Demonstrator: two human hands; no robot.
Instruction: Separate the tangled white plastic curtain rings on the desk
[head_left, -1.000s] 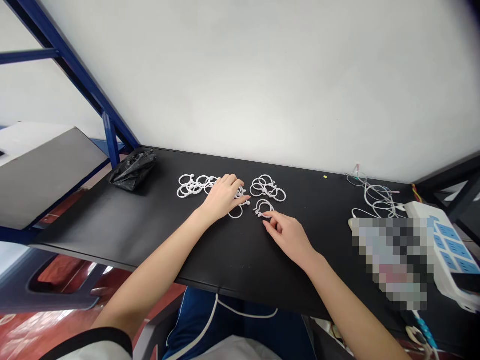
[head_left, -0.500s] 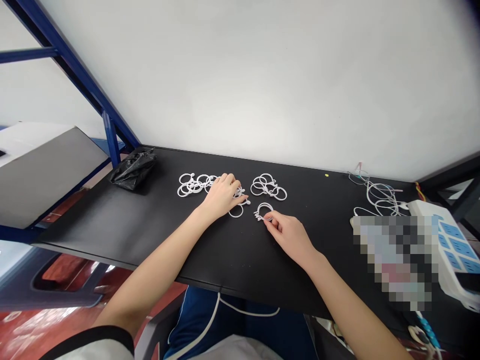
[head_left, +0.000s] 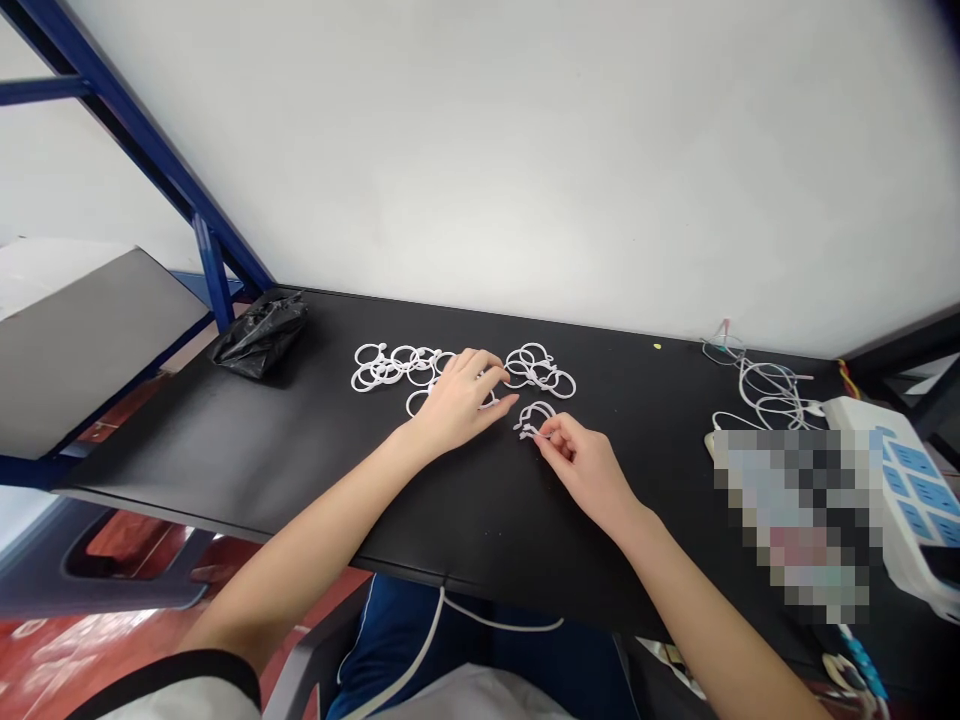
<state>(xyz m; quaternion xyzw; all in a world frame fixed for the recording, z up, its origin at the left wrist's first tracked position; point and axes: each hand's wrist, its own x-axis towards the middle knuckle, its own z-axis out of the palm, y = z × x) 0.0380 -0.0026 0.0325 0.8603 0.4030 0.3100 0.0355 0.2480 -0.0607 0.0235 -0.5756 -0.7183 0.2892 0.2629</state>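
Note:
White curtain rings, each with a small knob or tab, lie in a loose cluster left of centre on the black table. My left hand hovers over the right end of this cluster, palm down, thumb and fingers apart. It hides some rings beneath it. Between thumb and fingertips, my right hand pinches a few curtain rings held together, their tabs pointing left. Just beyond them rests a second small group of curtain rings, close to my left fingertips.
A crumpled black plastic bag sits at the far left of the table. On the right are tangled white cables, a blurred-out object and a white power strip. A white wall rises behind the table.
My left hand has shifted right, its thumb now off the ring it was near, and the fingers reach towards the second group. My right hand keeps its pinch; its rings have turned and spread slightly.

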